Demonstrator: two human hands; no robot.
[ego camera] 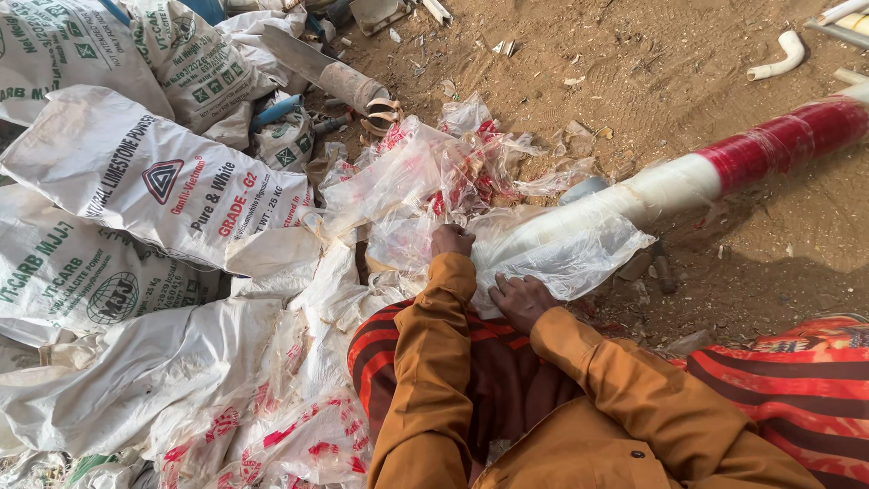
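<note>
A long roll (697, 177) wrapped in white and red film lies across the sandy ground from the upper right toward me. Its near end is covered by loose clear plastic film (561, 249). My left hand (451, 241) is closed on a bunch of that clear plastic just left of the roll's end. My right hand (521, 299) presses down on the plastic sheet in front of my lap, fingers curled into it. Both arms wear orange-brown sleeves over red striped cloth.
A heap of crumpled clear and red-printed plastic (434, 172) lies ahead. Several white woven sacks (154, 181) pile up at the left. A grey tube (348, 83) and a bent white pipe (780, 56) lie on the dirt farther off.
</note>
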